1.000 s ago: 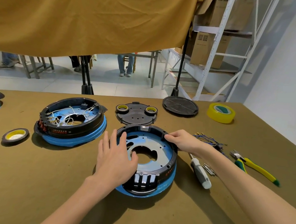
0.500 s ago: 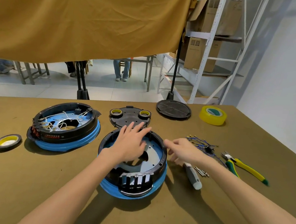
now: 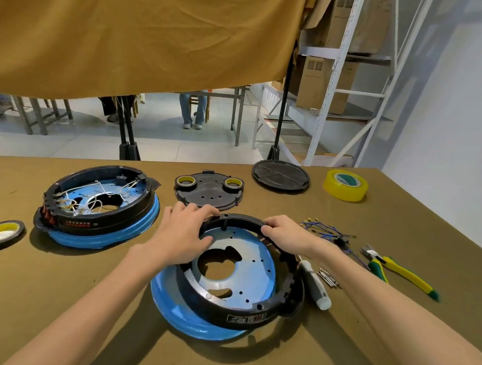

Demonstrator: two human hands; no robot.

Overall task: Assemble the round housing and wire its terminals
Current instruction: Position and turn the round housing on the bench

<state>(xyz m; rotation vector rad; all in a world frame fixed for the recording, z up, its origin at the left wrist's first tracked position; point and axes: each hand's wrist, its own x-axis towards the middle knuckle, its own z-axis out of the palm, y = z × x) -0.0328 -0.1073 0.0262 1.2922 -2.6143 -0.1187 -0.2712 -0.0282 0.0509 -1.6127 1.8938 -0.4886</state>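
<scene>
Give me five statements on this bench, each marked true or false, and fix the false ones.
1. Both hands grip the far rim of the near housing. True: left hand, right hand.
2. The near housing is already wired. False: no wires show inside; the far housing holds white wires.
3. The pliers lie right of the housing. True.
4. The screwdriver is in the right hand. False: it lies on the table.
5. The yellow tape roll sits at the near left. False: far right.

Single head-worn view, looking forward and down, close over the table [image 3: 43, 295], wide-angle, shelving beyond.
</scene>
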